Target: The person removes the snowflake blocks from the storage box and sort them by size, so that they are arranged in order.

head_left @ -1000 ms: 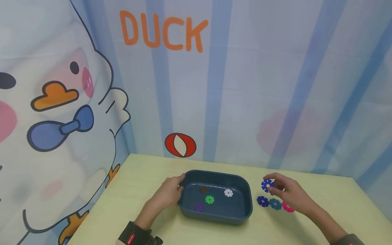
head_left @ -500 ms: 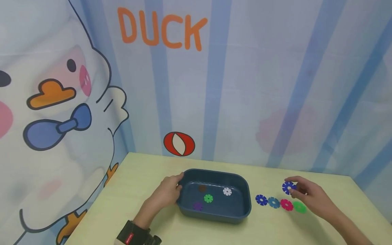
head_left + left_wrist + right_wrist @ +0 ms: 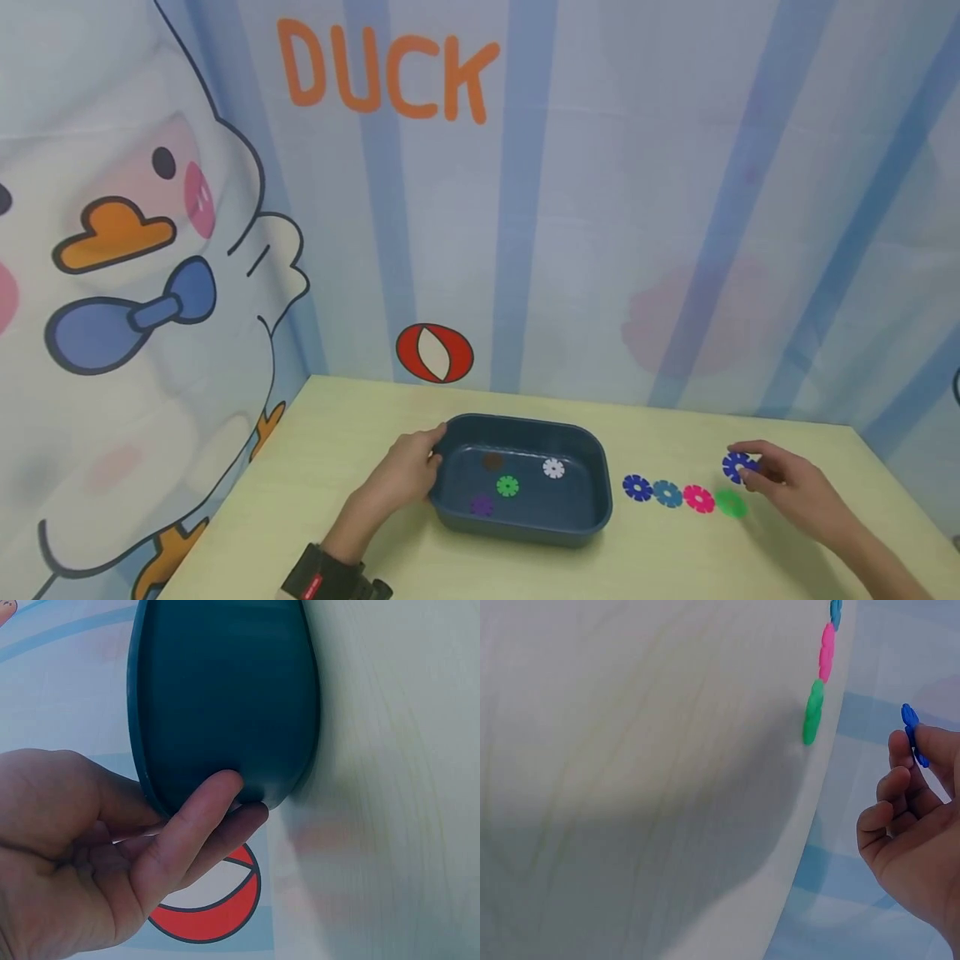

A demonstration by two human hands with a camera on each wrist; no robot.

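My left hand grips the left end of a dark blue plastic basin. In the left wrist view its fingers lie against the basin's wall, and the thumb is partly hidden. Above the table at the right, my right hand pinches a blue snowflake disc between thumb and fingertips. Below and left of it lies a slanting row of flat discs: dark blue, teal, pink and green. The held disc appears edge-on in the right wrist view, apart from the green one.
Inside the basin lie separate discs: brown, white, green and purple. The pale yellow table meets a printed cloth backdrop at its back edge.
My right hand has carried the blue disc rightward, from above the row's left part to its right end, uncovering the green disc. The left hand keeps its hold on the basin.
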